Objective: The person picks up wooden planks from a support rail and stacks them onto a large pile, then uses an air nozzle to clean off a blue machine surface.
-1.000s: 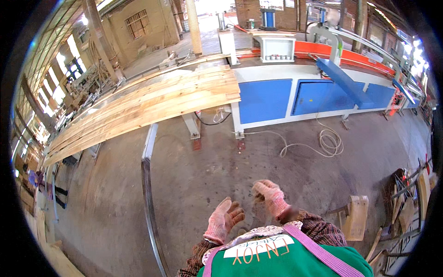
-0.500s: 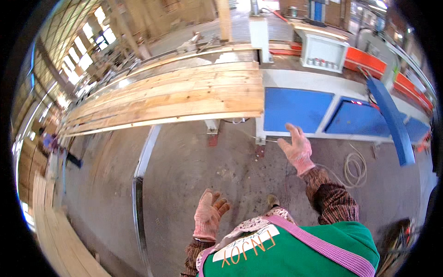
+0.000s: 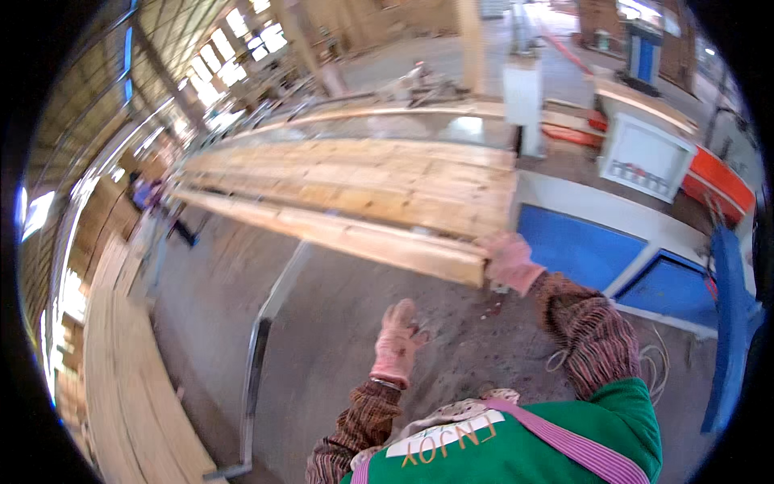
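My right hand [image 3: 516,263], in a pink work glove, is closed on the near right end of a long wooden plank [image 3: 367,239]. This plank lies at the front edge of a row of pale boards [image 3: 387,181], with a dark gap between it and them. Below the plank my left hand [image 3: 398,342], gloved the same way, hangs in the air with its fingers loosely apart and nothing in it. The underside of my right hand's grip is hidden, and some blur covers the plank's end.
A white and blue machine frame [image 3: 580,242] stands at the right, with a blue bar [image 3: 730,331] beside it. Low at the left lies a stack of long boards [image 3: 121,363]. A metal rail [image 3: 256,363] crosses the floor between. Another person [image 3: 157,202] stands far left.
My right hand has gone from open in the air to gripping the front plank's end. That plank has come away from the row toward me. The view has turned left.
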### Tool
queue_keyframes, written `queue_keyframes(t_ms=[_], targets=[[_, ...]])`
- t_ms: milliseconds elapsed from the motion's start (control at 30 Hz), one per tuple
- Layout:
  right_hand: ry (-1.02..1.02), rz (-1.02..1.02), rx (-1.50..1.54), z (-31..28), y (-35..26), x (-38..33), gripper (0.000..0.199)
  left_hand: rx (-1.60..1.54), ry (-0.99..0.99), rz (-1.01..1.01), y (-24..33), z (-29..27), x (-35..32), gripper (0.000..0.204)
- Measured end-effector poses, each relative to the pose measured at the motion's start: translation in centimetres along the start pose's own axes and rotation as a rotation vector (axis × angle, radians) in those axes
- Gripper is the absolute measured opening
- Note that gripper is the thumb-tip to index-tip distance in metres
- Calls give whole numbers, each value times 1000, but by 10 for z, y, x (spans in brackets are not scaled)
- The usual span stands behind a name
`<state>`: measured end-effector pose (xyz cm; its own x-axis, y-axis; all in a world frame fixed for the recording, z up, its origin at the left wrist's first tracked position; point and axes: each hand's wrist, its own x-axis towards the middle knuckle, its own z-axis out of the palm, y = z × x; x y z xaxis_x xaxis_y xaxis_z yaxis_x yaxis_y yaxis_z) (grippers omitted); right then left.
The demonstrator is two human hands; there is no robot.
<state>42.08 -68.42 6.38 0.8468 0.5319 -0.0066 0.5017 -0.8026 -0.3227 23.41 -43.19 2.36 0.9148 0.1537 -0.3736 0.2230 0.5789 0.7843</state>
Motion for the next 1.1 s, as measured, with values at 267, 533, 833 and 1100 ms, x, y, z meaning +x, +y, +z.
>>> queue_keyframes(t_ms=[267,533,833,1100], targets=[[-68,-627,534,64,-21,-32,51,-39,613,265,4,91,46,70],[15,-583,-336,-19,7,48,87,1,585,269,27,119,11,42],[754,-721,-681,40,37,109,9,9,684,363,-12,69,52,59],[-507,-585,701,-4,-31,38,47,504,960,326,14,84,53,108]])
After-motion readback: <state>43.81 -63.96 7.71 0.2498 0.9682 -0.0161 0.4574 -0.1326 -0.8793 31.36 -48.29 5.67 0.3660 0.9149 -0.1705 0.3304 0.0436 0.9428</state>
